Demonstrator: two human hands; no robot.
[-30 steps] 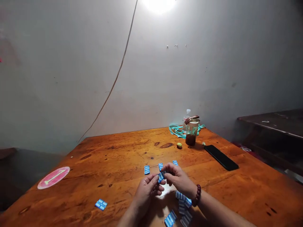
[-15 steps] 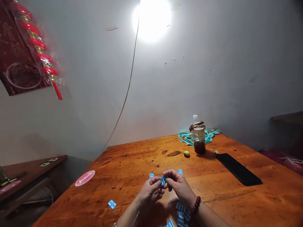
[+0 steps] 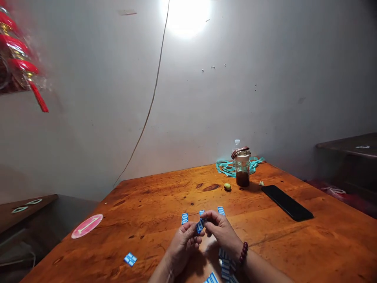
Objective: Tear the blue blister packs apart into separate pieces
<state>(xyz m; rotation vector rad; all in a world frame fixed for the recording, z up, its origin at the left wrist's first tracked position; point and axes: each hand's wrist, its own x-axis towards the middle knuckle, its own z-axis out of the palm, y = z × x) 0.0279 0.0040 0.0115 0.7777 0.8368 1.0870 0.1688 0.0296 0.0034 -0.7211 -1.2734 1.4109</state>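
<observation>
At the lower centre of the frame, the left hand (image 3: 185,240) and the right hand (image 3: 221,230) pinch a small blue-and-white piece (image 3: 200,226) between thumbs and fingers, above the wooden table (image 3: 165,196). Just beyond them, three similar pieces lie in a loose row: a left one (image 3: 184,218), a middle one (image 3: 202,212) partly hidden by the right hand, and a right one (image 3: 220,211). More blue-and-white pieces (image 3: 225,269) lie at the bottom edge of the frame, partly covered by the right hand and forearm, which wears a dark red bead bracelet (image 3: 243,252). A separate blue-and-white square (image 3: 130,259) lies at lower left, well apart from the hands, with a pink oval marker (image 3: 87,226) farther left. Right of centre, a small yellow-green object (image 3: 227,187) sits near a jar of dark liquid (image 3: 242,173); the jar stands in front of a clear bottle (image 3: 237,143) and turquoise ribbon (image 3: 226,168), hiding parts of both. A black phone (image 3: 287,202) lies flat to the right of the jar.
</observation>
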